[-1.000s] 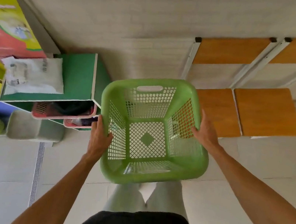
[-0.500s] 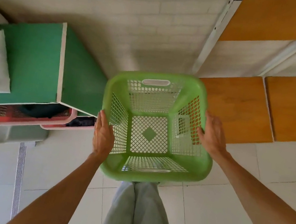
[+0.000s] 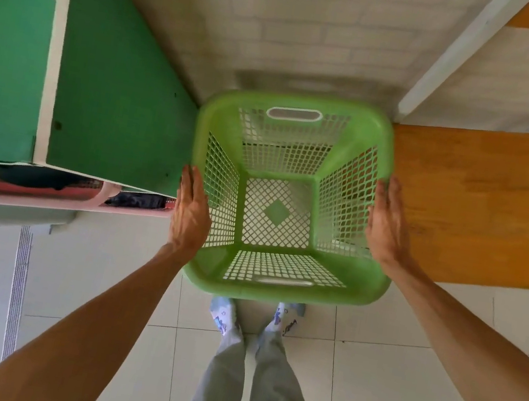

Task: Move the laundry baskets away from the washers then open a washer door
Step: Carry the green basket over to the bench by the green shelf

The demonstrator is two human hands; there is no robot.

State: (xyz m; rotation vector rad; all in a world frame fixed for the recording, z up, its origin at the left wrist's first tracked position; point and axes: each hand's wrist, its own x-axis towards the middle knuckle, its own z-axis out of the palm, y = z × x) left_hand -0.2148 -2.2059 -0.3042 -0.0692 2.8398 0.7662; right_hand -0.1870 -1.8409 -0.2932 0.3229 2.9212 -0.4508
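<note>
Looking down: green laundry basket [image 3: 290,201] dead centre, empty, mesh sides and a diamond patch in the bottom, just above the feet
Basket spot: squeezed between the green cabinet [image 3: 111,89] on its left and the wooden bench seat [image 3: 473,205] on its right, far rim close to the white brick wall [image 3: 284,19]; resting on the floor or hovering just off it, can't tell
Left hand [image 3: 190,213]: flat against the basket's left rim, fingers stretched out straight, not curled around anything
Right hand [image 3: 386,223]: same deal on the basket's right rim, palm pressed in, fingers extended, no wrap-around grip
In the way, left of basket: cabinet corner nearly touching the basket's rim, pretty tight
Under the cabinet: pink basket [image 3: 50,190] sticking out with dark clothes inside, left of the green one, plus a pale grey tub [image 3: 11,217] below it
In the way, right of basket: bench seat edge right next to the rim, white metal leg [image 3: 452,53] running up the wall behind
Near side of basket: white tile floor [image 3: 401,378], grey trousers and patterned socks
</note>
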